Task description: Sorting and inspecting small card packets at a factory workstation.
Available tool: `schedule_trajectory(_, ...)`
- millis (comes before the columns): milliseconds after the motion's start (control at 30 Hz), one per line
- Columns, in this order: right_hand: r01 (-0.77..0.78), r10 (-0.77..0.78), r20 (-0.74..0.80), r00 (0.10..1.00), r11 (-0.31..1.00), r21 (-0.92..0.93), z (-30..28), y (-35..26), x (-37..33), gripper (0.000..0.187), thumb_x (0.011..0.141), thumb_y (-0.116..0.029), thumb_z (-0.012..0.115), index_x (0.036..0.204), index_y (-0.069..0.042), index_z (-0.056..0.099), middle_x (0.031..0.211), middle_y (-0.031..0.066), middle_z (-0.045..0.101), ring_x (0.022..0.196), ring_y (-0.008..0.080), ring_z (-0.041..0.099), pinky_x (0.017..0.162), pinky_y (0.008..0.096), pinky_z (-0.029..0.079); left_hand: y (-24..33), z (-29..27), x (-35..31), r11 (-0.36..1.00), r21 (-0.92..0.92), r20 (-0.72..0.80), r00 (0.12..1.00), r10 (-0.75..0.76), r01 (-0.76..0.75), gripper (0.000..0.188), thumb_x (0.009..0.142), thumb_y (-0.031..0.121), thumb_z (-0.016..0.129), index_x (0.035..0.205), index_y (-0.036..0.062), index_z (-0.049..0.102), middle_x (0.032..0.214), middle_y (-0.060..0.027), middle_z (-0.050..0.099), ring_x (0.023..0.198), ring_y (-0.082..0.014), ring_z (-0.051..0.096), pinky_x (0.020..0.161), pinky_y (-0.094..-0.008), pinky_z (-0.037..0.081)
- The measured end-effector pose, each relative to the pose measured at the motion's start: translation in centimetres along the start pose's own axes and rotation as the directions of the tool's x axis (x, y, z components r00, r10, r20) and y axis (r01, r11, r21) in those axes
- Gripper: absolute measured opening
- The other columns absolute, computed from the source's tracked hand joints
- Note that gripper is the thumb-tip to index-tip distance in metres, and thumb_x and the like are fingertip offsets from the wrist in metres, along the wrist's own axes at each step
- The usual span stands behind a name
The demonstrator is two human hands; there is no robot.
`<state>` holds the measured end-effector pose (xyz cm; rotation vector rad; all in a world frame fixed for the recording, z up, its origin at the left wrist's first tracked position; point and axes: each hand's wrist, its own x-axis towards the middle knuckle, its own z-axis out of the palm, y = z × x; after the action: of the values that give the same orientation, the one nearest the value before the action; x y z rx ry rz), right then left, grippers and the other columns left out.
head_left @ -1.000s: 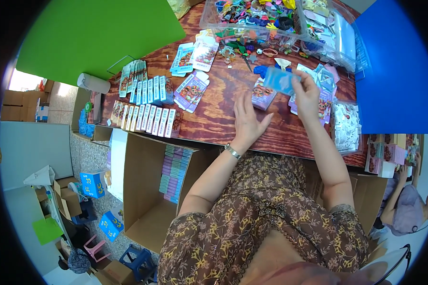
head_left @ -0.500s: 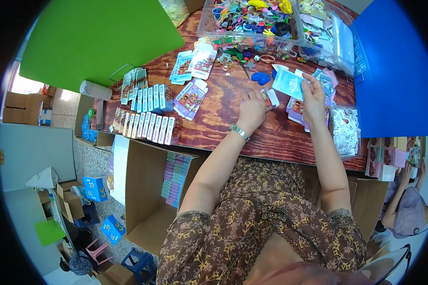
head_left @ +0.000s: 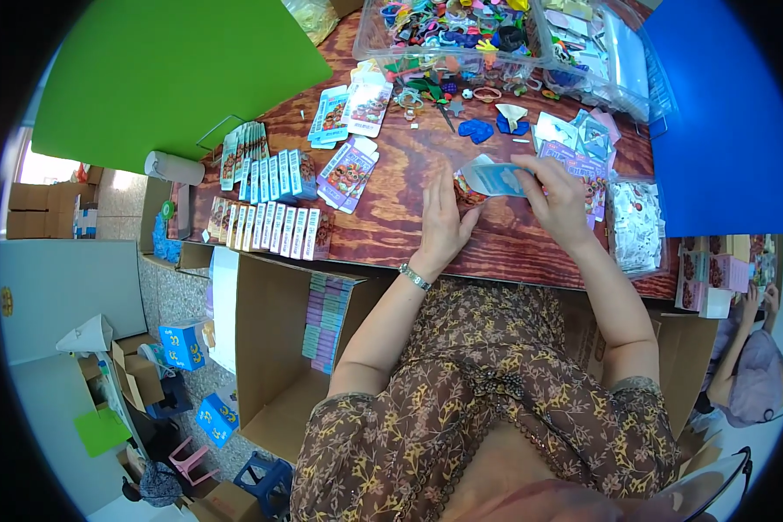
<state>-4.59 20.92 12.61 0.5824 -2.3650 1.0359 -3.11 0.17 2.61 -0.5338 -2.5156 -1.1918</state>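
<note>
My right hand (head_left: 557, 198) pinches a flat light-blue packet (head_left: 500, 180) by its right end. The packet's left end meets a small printed box (head_left: 468, 193); whether it is inside the box I cannot tell. Around the box's left side, my left hand (head_left: 444, 222) holds it with thumb and fingers, hiding part of it. Purple flat box blanks (head_left: 587, 170) and clear-and-blue packets (head_left: 574, 132) lie to the right of my right hand. Beyond the hands are blue crumpled pieces (head_left: 476, 131) and a cream-coloured piece (head_left: 512, 115).
Filled boxes stand in rows (head_left: 265, 228) at the left, near more flat boxes (head_left: 351, 174). Clear bins of small toys (head_left: 461, 35) are at the back, with a bag of white packets (head_left: 637, 228) at right. Green (head_left: 183, 78) and blue (head_left: 722, 113) panels flank the table.
My right hand has brought the blue packet left and nearer, down to the small box. My left hand has shifted slightly left and now grips the box upright at its side.
</note>
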Motion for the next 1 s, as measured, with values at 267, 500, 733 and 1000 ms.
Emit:
schedule_trajectory(267,-0.127,0.119,0.125,0.985,0.990,0.054,1.2,-1.8,0.5,0.024,0.089,-0.007,0.074,0.112,-0.004,0.066,0.081,0.0098,0.066,0.069,0.0220,0.066,0.061,0.0344,0.050,0.8,-0.2,-0.6,0.976,0.157,-0.145,0.974,0.174,-0.151,0.092,0.071,0.004,0.080,0.148,-0.0102,0.032,0.144,-0.0293,0.044,0.129,-0.0473,0.046,0.109,-0.0530,0.038)
schedule_trajectory(500,0.114,-0.103,0.107,0.989,0.988,-0.100,1.5,-1.8,-0.3,0.033,0.088,-0.003,0.071,0.120,-0.006,0.066,0.090,0.0112,0.064,0.079,0.0262,0.065,0.066,0.0369,0.052,0.5,-1.0,-1.3,0.988,0.104,-0.128,0.983,0.131,-0.118,0.092,0.072,0.004,0.079,0.148,-0.0108,0.030,0.142,-0.0306,0.044,0.128,-0.0490,0.045,0.108,-0.0542,0.039)
schedule_trajectory(733,0.093,-0.080,0.137,0.987,0.992,-0.089,2.1,-1.7,-0.8,0.042,0.082,-0.001,0.068,0.123,-0.007,0.065,0.096,0.0100,0.062,0.082,0.0279,0.064,0.071,0.0390,0.054,0.9,-1.2,-0.8,0.988,0.103,-0.151,0.981,0.126,-0.111,0.090,0.071,0.004,0.078,0.147,-0.0111,0.031,0.140,-0.0302,0.044,0.126,-0.0489,0.046,0.108,-0.0541,0.040)
schedule_trajectory(1000,0.251,-0.211,0.326,0.922,0.964,-0.087,2.8,0.6,-0.1,0.033,0.083,-0.003,0.066,0.115,-0.010,0.070,0.088,0.0099,0.065,0.080,0.0294,0.064,0.072,0.0407,0.052,0.0,-1.5,-1.9,0.994,0.092,-0.100,0.992,0.071,-0.062,0.087,0.074,0.007,0.079,0.145,-0.0114,0.033,0.136,-0.0302,0.047,0.123,-0.0480,0.047,0.106,-0.0526,0.041)
